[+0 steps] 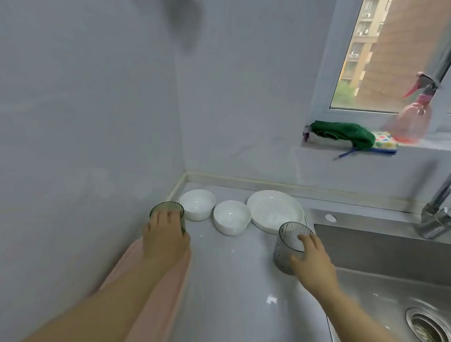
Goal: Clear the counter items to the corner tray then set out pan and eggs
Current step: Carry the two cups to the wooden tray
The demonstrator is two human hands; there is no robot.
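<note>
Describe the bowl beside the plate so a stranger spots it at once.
From the sink, look left across the counter to the wide white plate. The bowl sits just left of it. The other bowl is farther left, so this is the middle dish.

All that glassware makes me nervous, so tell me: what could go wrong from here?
The right hand grips the grey glass right beside the sink. A slip could drop it into the basin. The left hand holds the green glass from above, close to a white bowl. A careless lift might knock them together.
</note>
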